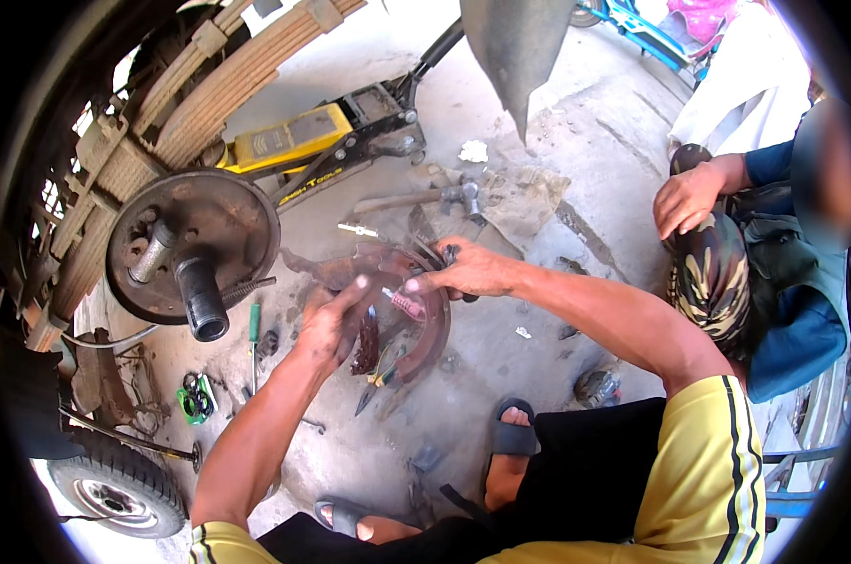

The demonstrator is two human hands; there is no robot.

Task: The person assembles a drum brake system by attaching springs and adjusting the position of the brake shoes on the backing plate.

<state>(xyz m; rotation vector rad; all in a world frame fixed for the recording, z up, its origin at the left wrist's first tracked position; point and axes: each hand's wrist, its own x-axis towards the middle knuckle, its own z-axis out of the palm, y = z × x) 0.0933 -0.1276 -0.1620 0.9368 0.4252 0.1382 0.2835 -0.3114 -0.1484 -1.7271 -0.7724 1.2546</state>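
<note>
We are crouched over a concrete floor [576, 122], and both hands are on a pair of rusty curved brake shoes [423, 324] held just above it, right in the middle of the view. Our left hand [329, 321] grips the left side of the shoes, fingers [355, 287] curled around the rim and clamped on it. Our right hand [468, 271] comes in from the right, fingers pinched together on the top edge of the shoes, where a dark tool pokes out; we cannot tell just what it is. A small pink part [408, 305] sits at the inner curve just below that hand.

To the left, well apart from the shoes, the bare backing plate [209, 226] and its axle stub [202, 305] face us, with leaf springs [218, 85] above. A yellow floor jack [312, 136] stands behind. A green-handled screwdriver [253, 329] lies on the floor near our left wrist, and a hammer [435, 197] rests beyond the shoes. On the right, another person sits close by, a hand [688, 195] resting on a camouflage-clad knee.
</note>
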